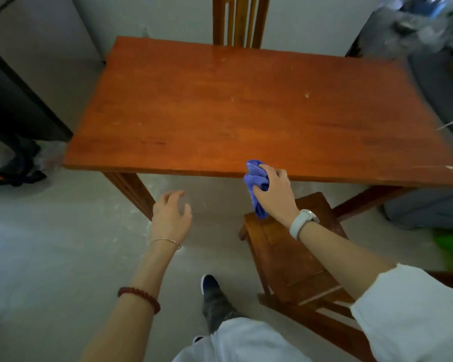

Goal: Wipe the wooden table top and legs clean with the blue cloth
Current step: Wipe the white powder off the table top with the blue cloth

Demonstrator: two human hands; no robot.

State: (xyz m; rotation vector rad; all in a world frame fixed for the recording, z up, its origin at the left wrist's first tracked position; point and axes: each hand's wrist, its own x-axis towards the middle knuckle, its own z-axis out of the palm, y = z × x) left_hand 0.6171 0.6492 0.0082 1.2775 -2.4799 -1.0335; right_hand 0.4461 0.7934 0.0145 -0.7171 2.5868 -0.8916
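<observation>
The orange-brown wooden table [220, 105] fills the middle of the view, with small pale specks on its top. Its near left leg [134, 192] and near right leg [364, 199] show below the front edge. My right hand [275, 194] grips the bunched blue cloth [256, 181] right at the table's front edge, right of centre. My left hand [171, 215] hovers with fingers spread, in front of the near left leg, below the table edge and touching nothing.
A wooden chair [293, 257] stands under my right arm at the table's front. Another chair back [239, 19] rises behind the table. A dark cabinet [16, 100] and a bag [8, 163] are at left, grey clutter at right.
</observation>
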